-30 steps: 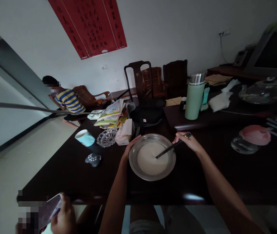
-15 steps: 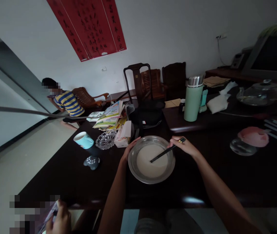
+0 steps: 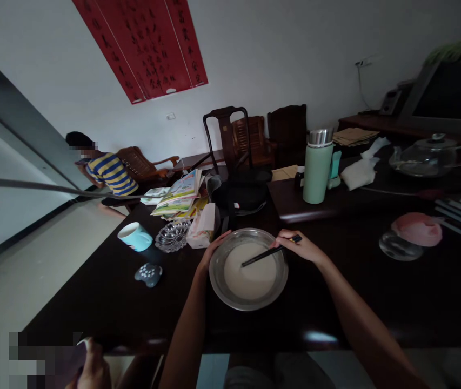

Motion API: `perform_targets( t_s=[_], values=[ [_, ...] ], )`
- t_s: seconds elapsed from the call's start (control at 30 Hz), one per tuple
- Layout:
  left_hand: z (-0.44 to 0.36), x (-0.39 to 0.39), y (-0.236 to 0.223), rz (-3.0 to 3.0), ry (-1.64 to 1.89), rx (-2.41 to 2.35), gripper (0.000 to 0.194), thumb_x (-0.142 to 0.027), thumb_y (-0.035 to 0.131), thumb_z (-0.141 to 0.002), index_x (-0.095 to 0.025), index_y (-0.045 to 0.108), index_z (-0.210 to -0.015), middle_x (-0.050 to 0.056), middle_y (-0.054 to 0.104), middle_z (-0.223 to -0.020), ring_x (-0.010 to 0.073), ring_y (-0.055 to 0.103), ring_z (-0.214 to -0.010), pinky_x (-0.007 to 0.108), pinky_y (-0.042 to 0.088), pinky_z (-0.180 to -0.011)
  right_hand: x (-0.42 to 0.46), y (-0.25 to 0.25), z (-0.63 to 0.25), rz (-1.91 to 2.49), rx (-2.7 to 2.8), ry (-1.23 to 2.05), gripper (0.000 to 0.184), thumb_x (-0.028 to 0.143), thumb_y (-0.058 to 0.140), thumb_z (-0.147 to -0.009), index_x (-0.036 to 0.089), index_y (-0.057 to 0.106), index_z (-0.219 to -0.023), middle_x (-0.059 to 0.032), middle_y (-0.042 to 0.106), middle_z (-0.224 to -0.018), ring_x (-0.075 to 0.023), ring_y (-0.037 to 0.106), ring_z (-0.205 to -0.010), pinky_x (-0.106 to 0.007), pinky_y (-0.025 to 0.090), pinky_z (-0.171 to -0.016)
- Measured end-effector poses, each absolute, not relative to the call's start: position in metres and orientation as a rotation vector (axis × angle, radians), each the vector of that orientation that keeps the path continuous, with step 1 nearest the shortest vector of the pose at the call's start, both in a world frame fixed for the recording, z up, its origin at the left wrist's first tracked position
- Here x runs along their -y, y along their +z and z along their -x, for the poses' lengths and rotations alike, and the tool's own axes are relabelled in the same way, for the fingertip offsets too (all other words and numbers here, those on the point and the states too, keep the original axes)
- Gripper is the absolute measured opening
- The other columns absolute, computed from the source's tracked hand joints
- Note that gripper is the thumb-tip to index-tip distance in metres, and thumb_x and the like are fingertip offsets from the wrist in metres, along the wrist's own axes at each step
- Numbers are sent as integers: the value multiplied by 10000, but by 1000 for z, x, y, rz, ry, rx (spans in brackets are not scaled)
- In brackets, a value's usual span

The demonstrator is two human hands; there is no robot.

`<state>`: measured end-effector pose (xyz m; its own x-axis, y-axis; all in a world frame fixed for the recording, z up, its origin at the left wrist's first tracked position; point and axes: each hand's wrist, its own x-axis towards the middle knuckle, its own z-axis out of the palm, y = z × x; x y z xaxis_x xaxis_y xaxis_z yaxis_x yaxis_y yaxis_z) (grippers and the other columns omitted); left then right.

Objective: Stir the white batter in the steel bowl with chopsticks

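Observation:
A metal bowl (image 3: 216, 283) stands on the dark table, with a pale, milky batter-like liquid (image 3: 254, 283) in it. My left hand (image 3: 213, 250) is closed on the bowl's left rim. In my right hand (image 3: 298, 244), at the bowl's upper right edge, is a pair of black chopsticks (image 3: 260, 256). They slant down to the left and their tips dip into the liquid. The fingers of my right hand are wrapped round their upper part.
Left of the bowl are a tissue pack (image 3: 201, 229), a glass dish (image 3: 172, 236), a light-blue mug (image 3: 135, 236) and a grey game controller (image 3: 148, 274). A green thermos (image 3: 318, 170) stands behind right. Another person's hand (image 3: 92, 367) is at lower left; a person in stripes (image 3: 112, 170) sits beyond.
The chopstick tips have moved left through the liquid, with my right hand shifting slightly. My left hand stays on the bowl. The whole view has shifted a little.

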<state>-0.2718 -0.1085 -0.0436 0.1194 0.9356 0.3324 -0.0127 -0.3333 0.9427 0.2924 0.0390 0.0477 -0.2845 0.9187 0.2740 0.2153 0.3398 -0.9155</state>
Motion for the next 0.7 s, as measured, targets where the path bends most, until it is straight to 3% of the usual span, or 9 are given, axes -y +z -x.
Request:
perform_targets(
  t_s=[0.07,0.1,0.17,0.3,0.37,0.47,0.57,0.63,0.7],
  values=[
    [258,106,-30,-1502,1016,-912,722,-758,306,-709,-610,355,-1414,-345,450,-1323,193,-165,-1410,513,220,-1266,-41,47,-295,1054,1690,918,402,569,559,-882,218,717,-764,-54,768,-858,-261,702,-881,-382,492,-841],
    [253,104,-25,-1480,884,-908,775,-789,324,-664,-593,381,-1411,-319,475,-1323,245,-109,-1430,563,249,-1246,-41,47,-299,1073,1643,897,411,579,563,-875,217,708,-744,-54,767,-833,-263,704,-866,-387,491,-843],
    [247,102,-19,-1448,797,-934,832,-823,335,-616,-592,376,-1414,-306,494,-1316,276,-55,-1446,578,282,-1229,-42,46,-306,1094,1550,916,443,602,559,-865,216,681,-686,-51,760,-763,-261,710,-810,-389,498,-829],
    [255,106,-26,-1439,1104,-1039,752,-828,290,-666,-678,263,-1402,-393,444,-1291,185,-91,-1442,470,296,-1247,-39,48,-302,1036,1619,1026,468,595,525,-894,214,686,-676,-47,751,-739,-244,711,-780,-368,508,-795],
    [259,109,-29,-1406,1087,-1013,747,-825,305,-671,-675,269,-1402,-397,437,-1292,173,-94,-1441,444,304,-1246,-38,48,-295,1010,1726,991,443,575,526,-904,215,719,-733,-51,760,-805,-240,699,-823,-362,502,-803],
    [260,111,-29,-1343,839,-933,834,-837,343,-628,-593,352,-1425,-330,467,-1323,238,-80,-1445,512,311,-1232,-39,48,-294,1053,1744,856,423,578,543,-893,222,733,-765,-55,769,-846,-248,673,-849,-380,489,-826],
    [264,110,-36,-1345,811,-936,841,-842,308,-632,-570,378,-1425,-320,448,-1345,284,-83,-1438,581,301,-1216,-40,47,-305,1133,1558,837,456,620,558,-863,223,689,-681,-53,764,-772,-258,684,-810,-400,491,-840],
    [275,112,-51,-1352,961,-915,756,-808,302,-682,-633,314,-1417,-382,376,-1345,223,-159,-1417,524,285,-1239,-39,47,-310,1116,1504,948,488,646,553,-854,220,667,-644,-56,754,-720,-254,699,-756,-393,508,-816],
    [289,122,-66,-1294,1219,-897,654,-731,261,-777,-676,195,-1425,-443,282,-1337,91,-273,-1348,383,228,-1272,-38,48,-307,1073,1556,1032,495,642,541,-864,217,671,-646,-55,753,-719,-246,704,-736,-383,515,-800]
  ],
)
